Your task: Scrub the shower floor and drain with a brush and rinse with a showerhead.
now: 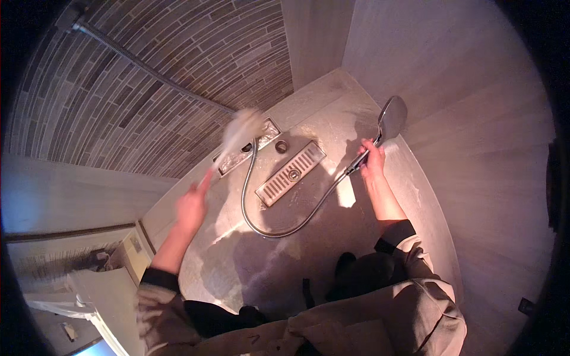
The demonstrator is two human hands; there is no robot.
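My left hand (191,207) grips the pinkish handle of a brush, whose whitish head (242,129) is blurred by motion. That head is in front of the wall's foot and partly hides an uncovered drain channel (236,161) in the floor. In my right hand (373,160) is the handle of a chrome shower head (393,116), held off to the right. Its metal hose (285,235) loops across in front of me and up towards the channel. Between my hands a slotted metal drain grate (290,173) lies on the wet shower floor, with a small round ring (281,147) next to it.
A wall of narrow mosaic tiles (187,49) rises at the upper left, with a metal hose (133,60) running down across it. Smooth wall panels (463,133) stand on the right. At the lower left are a cardboard box (132,258) and a white frame (104,327).
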